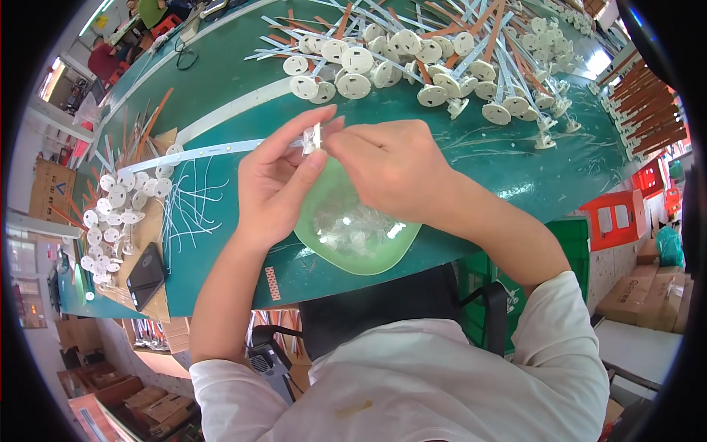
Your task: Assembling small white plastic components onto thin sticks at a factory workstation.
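Note:
My left hand grips a small white plastic end fitting between thumb and fingers. A pale LED strip runs from behind that hand toward the left. My right hand is closed, its fingertips pinched right beside the fitting; what they hold, if anything, is hidden. Under both hands sits a green bowl with small clear pieces in it, partly covered by my hands.
Strips with round white caps pile up across the far table. More capped strips, thin white wires and a dark phone lie at the left. Brown strips hang at the far right. A black chair stands at the near edge.

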`<act>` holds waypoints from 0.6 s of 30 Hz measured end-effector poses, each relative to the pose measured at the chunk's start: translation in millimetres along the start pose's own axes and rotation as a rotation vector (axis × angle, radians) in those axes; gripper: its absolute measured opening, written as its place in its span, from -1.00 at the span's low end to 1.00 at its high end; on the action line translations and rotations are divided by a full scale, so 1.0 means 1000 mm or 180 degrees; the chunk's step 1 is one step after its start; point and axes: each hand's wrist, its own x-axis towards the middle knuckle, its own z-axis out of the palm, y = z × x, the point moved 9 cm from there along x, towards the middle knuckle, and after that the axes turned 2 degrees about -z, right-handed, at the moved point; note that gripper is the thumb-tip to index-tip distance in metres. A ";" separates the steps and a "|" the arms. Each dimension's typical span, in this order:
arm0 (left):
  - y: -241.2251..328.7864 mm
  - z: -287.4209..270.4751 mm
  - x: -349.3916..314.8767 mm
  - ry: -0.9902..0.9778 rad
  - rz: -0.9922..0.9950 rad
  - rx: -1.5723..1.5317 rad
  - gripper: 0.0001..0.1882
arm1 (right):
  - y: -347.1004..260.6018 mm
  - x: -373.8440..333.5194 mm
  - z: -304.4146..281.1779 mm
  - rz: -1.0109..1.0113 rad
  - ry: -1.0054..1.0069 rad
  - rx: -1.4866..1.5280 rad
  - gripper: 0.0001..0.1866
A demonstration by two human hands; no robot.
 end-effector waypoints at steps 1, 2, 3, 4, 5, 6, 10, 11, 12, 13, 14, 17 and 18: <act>0.001 0.000 -0.001 0.0033 0.0030 0.0233 -0.55 | 0.000 -0.001 0.001 0.0037 0.0016 -0.0009 -0.82; 0.000 0.001 -0.001 -0.0003 0.0006 0.0234 -0.55 | -0.002 0.000 0.001 0.0010 0.0121 -0.0054 -0.83; 0.002 0.001 -0.001 0.0007 0.0088 0.0319 -0.54 | -0.005 0.001 -0.001 -0.0021 0.0222 -0.0100 -0.83; 0.004 0.001 -0.002 0.0015 0.0173 0.0403 -0.53 | -0.005 0.000 0.000 0.0013 0.0234 -0.0113 -0.83; 0.003 0.002 -0.002 -0.0018 0.0155 0.0400 -0.53 | -0.006 0.000 -0.001 0.0014 0.0252 -0.0095 -0.82; 0.002 -0.001 -0.002 0.0045 0.0152 0.0347 -0.53 | -0.006 0.000 0.000 -0.0002 0.0270 -0.0062 -0.82; 0.001 -0.004 -0.001 0.0087 0.0168 0.0207 -0.52 | -0.011 0.001 -0.001 0.0023 0.0380 -0.0046 -0.80; 0.000 -0.004 0.000 0.0069 0.0167 0.0220 -0.52 | -0.010 0.000 -0.003 0.0082 0.0485 0.0036 -0.80; -0.002 -0.004 0.000 0.0028 0.0107 0.0087 -0.52 | -0.008 -0.001 -0.004 0.0147 0.0592 0.0129 -0.79; -0.004 -0.004 0.000 -0.0014 0.0046 -0.0046 -0.52 | -0.008 -0.001 -0.006 0.0160 0.0613 0.0137 -0.79; -0.004 -0.005 0.001 -0.0027 0.0029 -0.0026 -0.52 | -0.007 -0.001 -0.006 0.0187 0.0550 0.0112 -0.80; 0.006 0.001 -0.002 -0.0129 0.0179 0.0737 -0.52 | -0.010 -0.004 -0.002 0.0282 0.0511 0.0099 -0.80; 0.008 0.000 -0.002 -0.0019 0.0230 0.0915 -0.51 | -0.009 -0.004 0.000 0.0302 0.0515 0.0076 -0.80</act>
